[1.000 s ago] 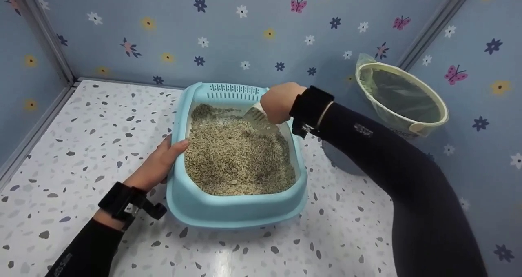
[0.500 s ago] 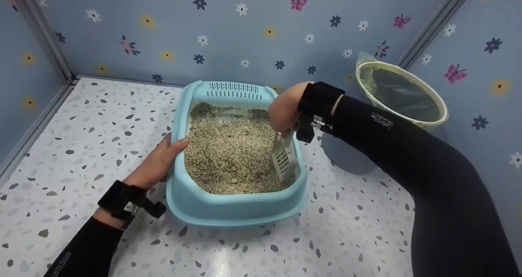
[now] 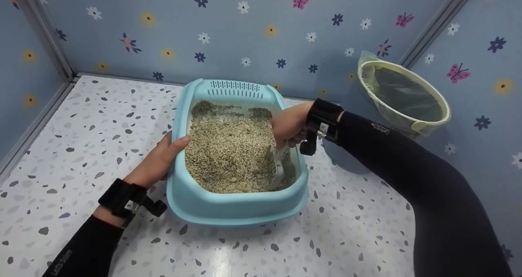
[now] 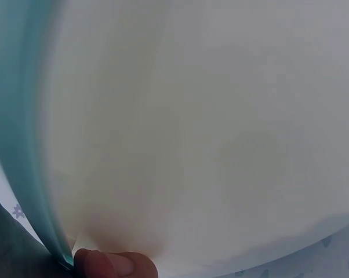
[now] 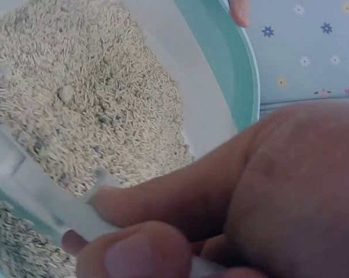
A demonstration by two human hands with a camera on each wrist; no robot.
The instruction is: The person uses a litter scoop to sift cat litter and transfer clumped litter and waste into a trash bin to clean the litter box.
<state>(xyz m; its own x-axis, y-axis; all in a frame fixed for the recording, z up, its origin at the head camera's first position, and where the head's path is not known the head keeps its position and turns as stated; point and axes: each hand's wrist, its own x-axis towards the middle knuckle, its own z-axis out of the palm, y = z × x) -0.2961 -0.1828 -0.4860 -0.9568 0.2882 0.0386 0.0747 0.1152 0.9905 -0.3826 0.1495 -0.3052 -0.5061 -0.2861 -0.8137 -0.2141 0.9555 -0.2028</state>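
A light blue litter box [image 3: 236, 209] stands on the floor, filled with pale pellet litter [image 3: 226, 150]. My left hand [image 3: 160, 162] grips its left rim, thumb over the top edge and fingers on the outer side. In the left wrist view a fingertip [image 4: 119, 265] shows against the box's pale wall [image 4: 221, 133]. Inside the box at the right, my right hand [image 3: 290, 124] holds a whitish litter scoop [image 3: 278, 171] by the handle. The scoop stands steeply on edge near the right wall, its lower edge in the litter. Thumb and fingers wrap the handle [image 5: 84, 217] in the right wrist view.
At the back right stands a bin with a cream rim [image 3: 442, 101] and a translucent bag lining it. Flower-patterned walls [image 3: 228, 24] enclose the back and sides. Darker litter [image 3: 204, 107] lies along the box's back end. The speckled floor [image 3: 81, 146] surrounds the box.
My right hand has swung the scoop from the back of the box to the right side, turning it steeply and lowering it into the litter. The left hand keeps its grip in place.
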